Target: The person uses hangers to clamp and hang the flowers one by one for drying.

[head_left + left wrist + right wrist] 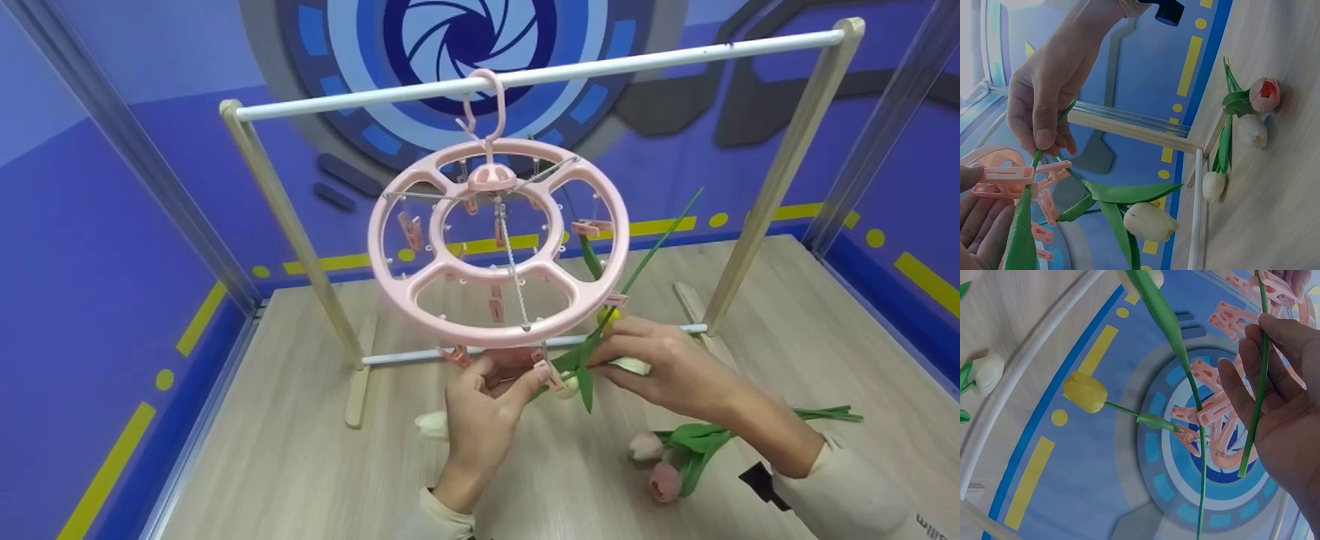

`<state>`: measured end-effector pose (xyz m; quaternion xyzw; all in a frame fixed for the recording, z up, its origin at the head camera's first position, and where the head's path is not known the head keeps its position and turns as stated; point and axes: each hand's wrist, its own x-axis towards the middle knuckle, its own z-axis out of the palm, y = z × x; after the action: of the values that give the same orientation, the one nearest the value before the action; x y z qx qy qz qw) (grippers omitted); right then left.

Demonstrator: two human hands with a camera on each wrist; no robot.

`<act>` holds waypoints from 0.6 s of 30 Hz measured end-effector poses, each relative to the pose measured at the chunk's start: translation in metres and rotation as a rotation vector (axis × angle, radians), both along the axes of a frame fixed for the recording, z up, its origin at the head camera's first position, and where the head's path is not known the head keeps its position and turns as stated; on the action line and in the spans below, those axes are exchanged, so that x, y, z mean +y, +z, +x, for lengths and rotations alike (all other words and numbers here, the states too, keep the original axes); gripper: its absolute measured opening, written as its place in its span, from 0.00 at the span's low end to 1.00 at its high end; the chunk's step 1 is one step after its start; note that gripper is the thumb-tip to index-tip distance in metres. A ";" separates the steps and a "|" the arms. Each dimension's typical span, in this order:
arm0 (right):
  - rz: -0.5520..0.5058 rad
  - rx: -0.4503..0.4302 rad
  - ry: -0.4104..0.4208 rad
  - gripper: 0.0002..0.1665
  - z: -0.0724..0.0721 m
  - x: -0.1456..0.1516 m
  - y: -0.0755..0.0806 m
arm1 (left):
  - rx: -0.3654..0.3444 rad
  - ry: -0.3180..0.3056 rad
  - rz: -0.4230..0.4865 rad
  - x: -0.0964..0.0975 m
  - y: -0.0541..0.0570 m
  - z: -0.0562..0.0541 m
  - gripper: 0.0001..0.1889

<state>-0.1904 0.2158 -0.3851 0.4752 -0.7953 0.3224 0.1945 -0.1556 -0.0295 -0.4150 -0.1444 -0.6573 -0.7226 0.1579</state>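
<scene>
"Head view?"
"Left hand [482, 412] pinches a clip [553, 377] under the hanger [376, 232]; right hand [671, 371] is beside it."
"Left wrist?"
"The stem [1036, 161] crosses the clip's end; apparent step: clipping."
"Right wrist?"
"Right hand pinches the stem. Next move likely requires steadying it, releasing the clip."

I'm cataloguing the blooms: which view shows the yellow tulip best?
Right wrist: the yellow tulip shows its bloom large and uncovered. The head view gives only a small yellow patch beside the right hand; in the left wrist view I can't surely identify it.
</scene>
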 end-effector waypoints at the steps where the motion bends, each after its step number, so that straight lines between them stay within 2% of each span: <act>1: -0.003 0.004 0.003 0.22 0.000 0.000 0.000 | -0.001 -0.001 0.001 0.000 0.000 0.000 0.12; 9: -0.024 0.010 0.029 0.22 -0.001 0.000 -0.003 | -0.038 -0.020 0.028 -0.001 -0.002 0.000 0.13; 18: -0.024 0.022 0.038 0.24 -0.003 0.000 -0.004 | -0.064 0.000 0.016 -0.002 -0.003 -0.001 0.14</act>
<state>-0.1929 0.2157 -0.3890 0.4912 -0.7800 0.3305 0.2028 -0.1567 -0.0312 -0.4178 -0.1198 -0.6564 -0.7319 0.1380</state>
